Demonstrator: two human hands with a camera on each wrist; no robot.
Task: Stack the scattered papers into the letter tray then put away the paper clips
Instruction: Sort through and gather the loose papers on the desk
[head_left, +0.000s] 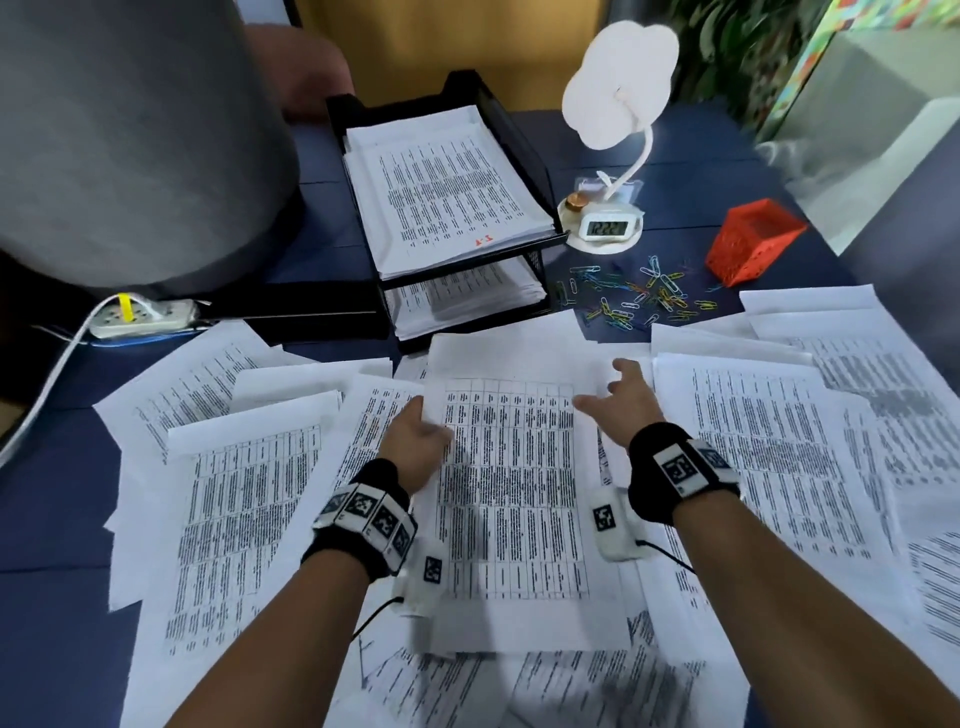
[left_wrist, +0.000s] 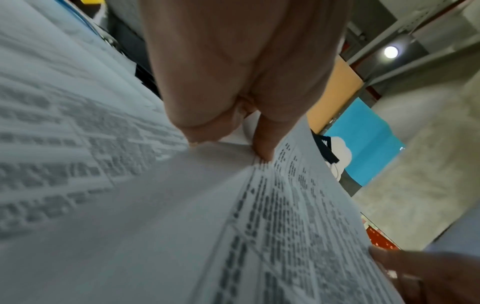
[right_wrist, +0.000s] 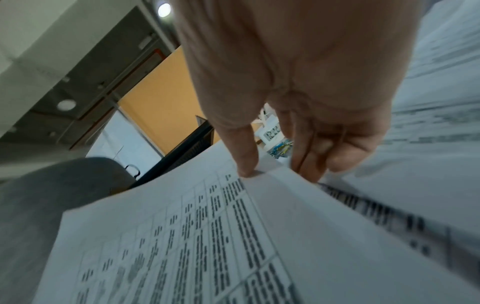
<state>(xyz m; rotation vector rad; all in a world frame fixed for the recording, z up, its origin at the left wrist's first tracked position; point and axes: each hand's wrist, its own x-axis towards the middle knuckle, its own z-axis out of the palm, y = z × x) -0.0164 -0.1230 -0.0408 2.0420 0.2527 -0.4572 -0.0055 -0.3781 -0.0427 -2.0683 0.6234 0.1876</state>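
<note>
A printed sheet with a table on it is held between my two hands above the scattered papers on the blue desk. My left hand pinches its left edge, thumb on top and fingers beneath, as the left wrist view shows. My right hand pinches the right edge near the far corner. The black two-tier letter tray stands behind, both tiers holding papers. Coloured paper clips lie loose right of the tray.
A red mesh basket lies tipped beyond the clips. A white lamp with a clock stands next to the tray. A power strip and cable sit at the left, below a large grey object. More papers cover the right.
</note>
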